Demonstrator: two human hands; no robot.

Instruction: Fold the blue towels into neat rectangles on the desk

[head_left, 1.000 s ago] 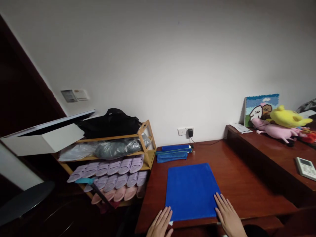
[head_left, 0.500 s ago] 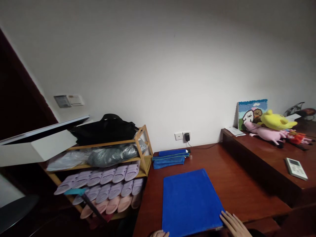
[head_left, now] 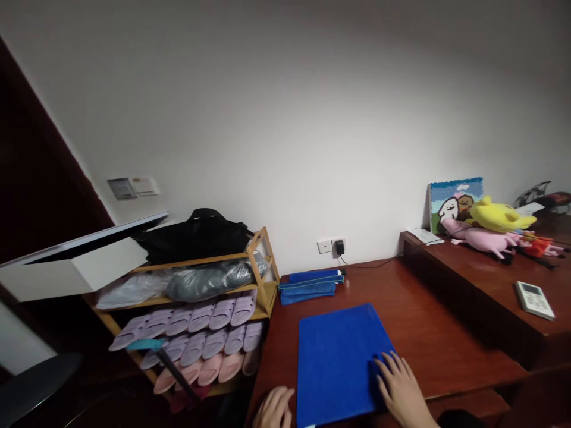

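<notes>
A flat blue rectangular mat (head_left: pixel 339 362) lies on the reddish-brown wooden desk (head_left: pixel 428 333), with a small whitish bit at its near edge. My right hand (head_left: pixel 401 383) is over the mat's right edge, fingers spread; whether the fingertips touch it I cannot tell. Just left of the mat, my left hand (head_left: pixel 274 407) rests by the desk's near left edge, palm down, its fingers slightly bent and close together. Neither hand visibly holds anything. Behind the mat, folded blue cloths (head_left: pixel 310 288) with a green-edged strip lie near the wall.
At left stands a wooden rack (head_left: pixel 267 285) with purple slippers (head_left: pixel 200 318), pink slippers, plastic-wrapped items and a black bag (head_left: pixel 196 235). A white open box (head_left: pixel 89 270) juts out beside it. On the raised right section are plush toys (head_left: pixel 482 238) and a white calculator-like device (head_left: pixel 534 300).
My right hand has moved forward and left, farther over the mat. My left hand has come further into view, now beside the mat's left edge. The view has shifted slightly.
</notes>
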